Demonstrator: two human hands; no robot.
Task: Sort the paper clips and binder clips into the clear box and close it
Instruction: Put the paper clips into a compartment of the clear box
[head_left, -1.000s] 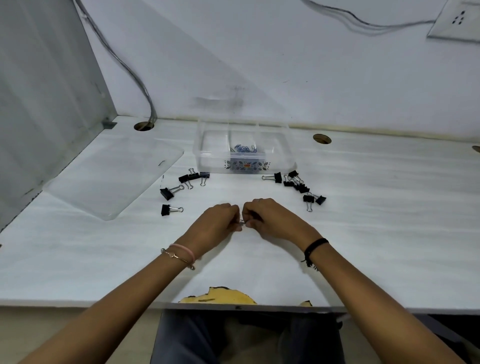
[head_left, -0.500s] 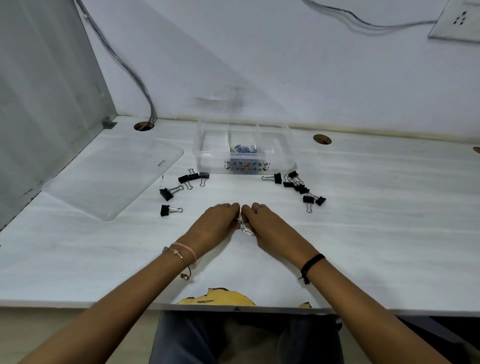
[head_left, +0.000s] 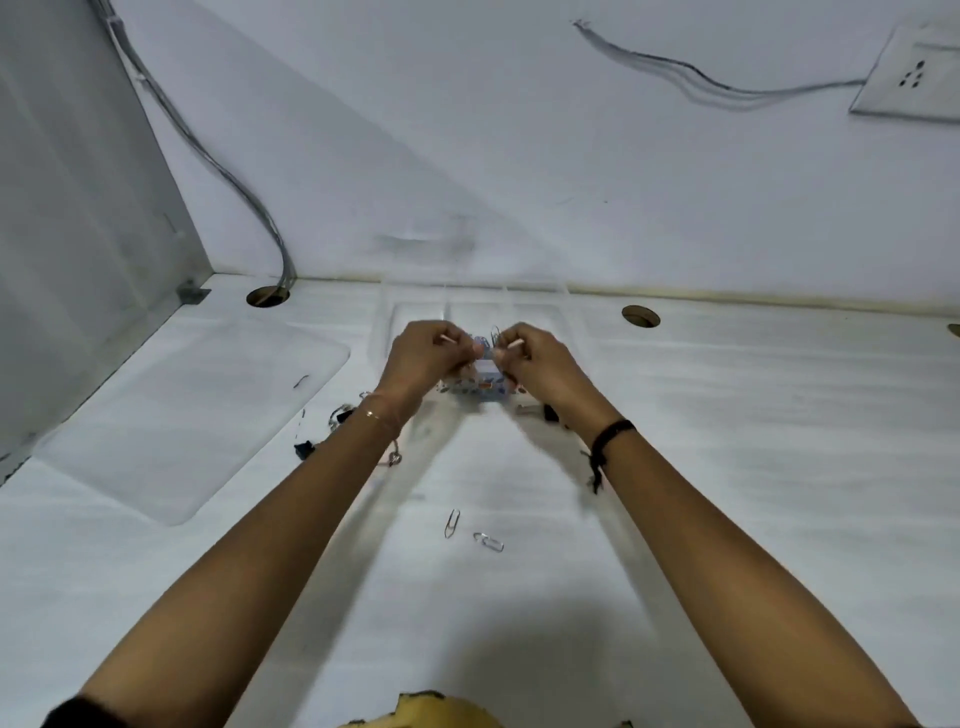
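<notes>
White desk: above the box, the right hand pinches 1 paper clip, probably to drop it in; the left hand is curled, its hold unclear.

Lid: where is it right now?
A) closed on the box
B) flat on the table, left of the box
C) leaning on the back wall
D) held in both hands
B: the lid lies flat on the table, left of the box, which is uncovered.
</notes>
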